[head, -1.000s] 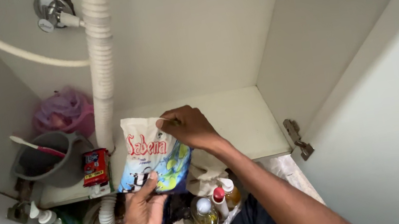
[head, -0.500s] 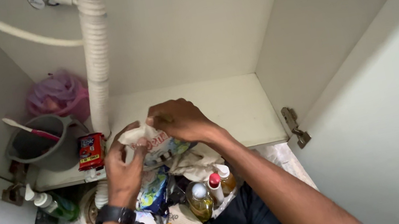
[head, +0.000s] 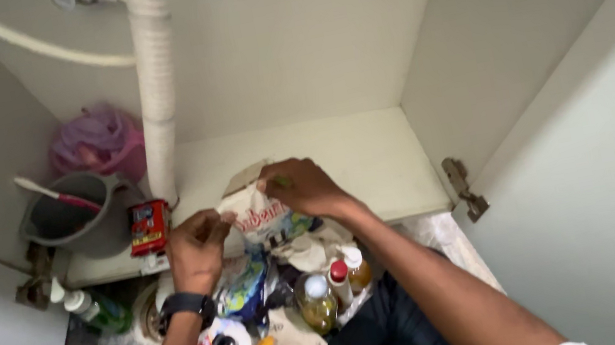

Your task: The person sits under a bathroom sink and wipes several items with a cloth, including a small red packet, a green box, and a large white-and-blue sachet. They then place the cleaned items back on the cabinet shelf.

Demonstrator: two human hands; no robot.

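Head view shows an open under-sink cabinet [head: 373, 161] with a white drain pipe [head: 158, 98], a grey bucket [head: 77, 226] and a small red packet [head: 149, 226] on its floor, bottles [head: 333, 282] crowded below the front edge. A white powder pouch [head: 260, 216] sits at that edge between both hands: the right hand [head: 302, 188] pinches its top corner, the left hand [head: 195, 249] curls loosely beside its left side, touching or not unclear. Folding the top neatly likely needs both hands pinching opposite corners.

White printed powder pouch [head: 260, 216], top crumpled, upright at the cupboard's front edge
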